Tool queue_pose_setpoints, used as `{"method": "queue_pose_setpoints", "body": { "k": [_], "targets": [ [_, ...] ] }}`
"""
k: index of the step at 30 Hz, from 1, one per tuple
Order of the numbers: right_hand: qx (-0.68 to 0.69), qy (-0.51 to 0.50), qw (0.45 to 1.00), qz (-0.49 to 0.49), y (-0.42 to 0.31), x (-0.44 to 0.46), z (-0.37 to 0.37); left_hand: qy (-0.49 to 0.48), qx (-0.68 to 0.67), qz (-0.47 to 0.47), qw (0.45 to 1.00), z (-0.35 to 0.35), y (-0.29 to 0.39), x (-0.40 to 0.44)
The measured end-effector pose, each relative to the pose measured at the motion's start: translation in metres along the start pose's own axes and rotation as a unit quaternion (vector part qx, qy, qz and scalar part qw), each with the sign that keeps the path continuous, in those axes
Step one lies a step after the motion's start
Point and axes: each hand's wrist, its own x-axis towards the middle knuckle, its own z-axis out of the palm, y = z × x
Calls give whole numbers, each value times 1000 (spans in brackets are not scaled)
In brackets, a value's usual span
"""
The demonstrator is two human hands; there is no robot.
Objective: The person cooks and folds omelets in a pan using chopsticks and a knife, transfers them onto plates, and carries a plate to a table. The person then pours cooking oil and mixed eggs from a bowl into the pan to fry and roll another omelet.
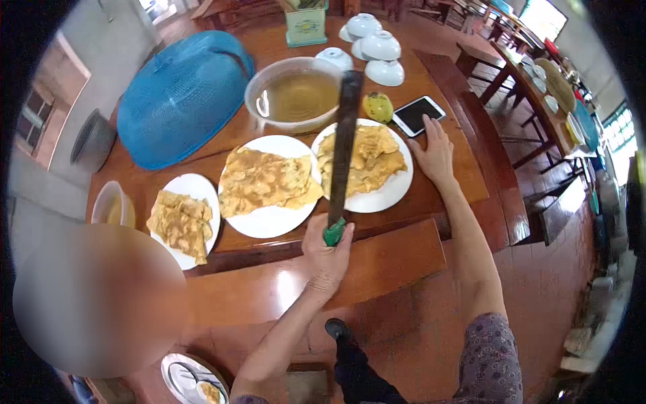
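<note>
I have my left hand [326,250] closed firmly around the green handle [334,233] of a long knife, fingers wrapped and thumb along its side, with the dark blade [345,135] pointing away from me over the table [202,156]. In my view the blade crosses the left edge of the right plate [380,204] and the right rim of the big bowl of clear, yellowish liquid [296,97]. My right hand [434,151] is open and holds nothing, its fingers spread at the near right part of the white-edged phone [418,115]; I can't tell whether the fingertips touch the screen. A green and yellow fruit [378,107] sits just left of the phone. Three white plates stand in a row, each bearing browned, folded egg: the right one, the middle plate [266,229] and the smaller left plate [210,202]. At the left edge is a small tub of yellowish liquid [108,202]. Further back I see a blue mesh cover [185,94], upturned white bowls [381,47] and a pale green box [306,28]. A wooden bench [390,262] runs along the near side, below my left hand.
</note>
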Motion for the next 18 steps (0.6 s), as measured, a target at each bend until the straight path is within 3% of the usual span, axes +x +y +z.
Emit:
{"method": "queue_pose_setpoints", "body": {
  "k": [1,5,9,10,12,13,15,16,17,18],
  "targets": [
    [47,40,998,-16,5,-1,1,16,6,-3,1000,-10,3,-6],
    [150,32,988,31,5,-30,-15,-161,81,-30,983,-61,0,-72],
    [199,-1,969,144,-15,-81,-38,-177,122,-105,971,-136,-12,-169],
    [140,57,984,91,-24,-100,-44,-151,129,-117,973,-157,-18,-200],
    [250,97,958,104,-54,-144,-55,-142,104,-193,965,-197,-25,-254],
    [263,78,958,83,-61,-172,-57,-114,103,-207,966,-219,-27,-277],
    [222,28,969,100,-65,-240,-42,-148,182,-294,927,-260,-19,-328],
    [253,-87,954,135,-60,-284,-27,-111,178,-321,924,-277,-13,-353],
    [325,-227,911,112,-46,-332,-5,-75,172,-328,926,-293,-8,-376],
    [674,-283,644,225,-39,-391,19,-36,170,-329,928,-310,-7,-394]
  ]
}}
